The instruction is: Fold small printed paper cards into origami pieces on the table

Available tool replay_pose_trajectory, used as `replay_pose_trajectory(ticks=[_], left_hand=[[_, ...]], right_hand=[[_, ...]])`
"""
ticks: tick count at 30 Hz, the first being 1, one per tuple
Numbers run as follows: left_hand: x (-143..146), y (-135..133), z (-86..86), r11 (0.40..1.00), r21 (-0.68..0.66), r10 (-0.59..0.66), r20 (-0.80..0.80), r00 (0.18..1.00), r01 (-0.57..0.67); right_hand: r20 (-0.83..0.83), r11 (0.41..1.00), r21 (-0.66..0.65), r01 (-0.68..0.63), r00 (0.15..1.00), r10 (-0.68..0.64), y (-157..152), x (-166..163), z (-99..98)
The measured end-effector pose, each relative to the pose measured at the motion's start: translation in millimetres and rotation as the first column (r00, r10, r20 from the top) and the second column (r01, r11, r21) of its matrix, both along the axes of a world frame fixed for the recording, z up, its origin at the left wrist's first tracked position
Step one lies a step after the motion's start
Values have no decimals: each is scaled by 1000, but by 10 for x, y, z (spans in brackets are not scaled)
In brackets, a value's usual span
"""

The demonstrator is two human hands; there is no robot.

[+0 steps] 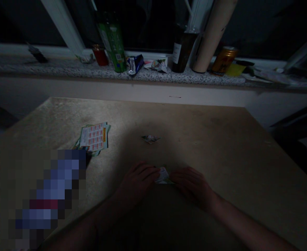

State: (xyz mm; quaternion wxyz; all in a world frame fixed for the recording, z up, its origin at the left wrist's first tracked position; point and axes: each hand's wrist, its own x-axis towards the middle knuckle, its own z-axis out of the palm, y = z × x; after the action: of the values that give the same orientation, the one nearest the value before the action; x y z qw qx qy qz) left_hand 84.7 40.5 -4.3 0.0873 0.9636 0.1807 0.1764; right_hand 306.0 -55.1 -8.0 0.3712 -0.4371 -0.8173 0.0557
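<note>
Low on the surface (221, 139) sat the small printed paper (163, 174), right between the two hands! The left hand (143, 179) had its fingers close together, curled at the near-left edge; the right hand (191, 183) bunched its own at the right. Whether either pinched it, I couldn't tell! Beyond lay a folded piece (150, 139); off left, printed cards (94, 137) overlapped.

Fingers (148, 171) hide both ends of the printed paper (163, 174); the blue object (62, 174) is pixelated beyond recognition; the pale tube (213, 38) is cut off up top!
</note>
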Motion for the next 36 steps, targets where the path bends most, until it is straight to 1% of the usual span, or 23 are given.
replay_pose_trajectory(ticks=[5,8,10,11,13,15,17,19,23,26,29,32,36], left_hand=[[4,0,78,996,-94,13,120,993,-2],[-13,-12,70,991,-135,24,192,981,2],[-32,-26,27,988,-150,72,225,972,-38],[-40,-34,1,984,-156,124,239,963,-88],[-52,-48,-39,969,-186,208,262,943,-162],[-56,-55,-52,950,-235,267,264,927,-207],[-56,-58,-37,933,-277,301,257,918,-228],[-55,-59,-6,927,-292,314,257,914,-236],[-48,-64,64,950,-257,231,211,950,-174],[-35,-69,117,975,-208,118,159,980,-84],[-23,-80,151,983,-186,12,102,995,8],[-18,-105,144,988,-153,-1,84,996,14],[-11,-134,106,998,-64,-9,137,991,18]], right_hand=[[17,997,70,6,1000,-7,-9,-8,-46],[77,993,116,-14,997,5,-4,-47,-61],[161,989,147,-29,987,5,-1,-80,-57],[201,987,155,-39,979,7,1,-94,-52],[246,989,138,-49,969,13,1,-109,-44],[240,994,101,-38,971,13,2,-105,-43],[222,998,60,-19,975,6,4,-90,-50],[228,1000,19,-5,974,1,7,-78,-57],[274,1000,-23,21,961,-14,9,-87,-66],[306,998,-39,44,951,-30,11,-107,-79],[328,996,-50,72,943,-52,18,-116,-93],[329,995,-49,86,942,-66,22,-117,-99],[338,995,-13,100,937,-90,19,-131,-95]])
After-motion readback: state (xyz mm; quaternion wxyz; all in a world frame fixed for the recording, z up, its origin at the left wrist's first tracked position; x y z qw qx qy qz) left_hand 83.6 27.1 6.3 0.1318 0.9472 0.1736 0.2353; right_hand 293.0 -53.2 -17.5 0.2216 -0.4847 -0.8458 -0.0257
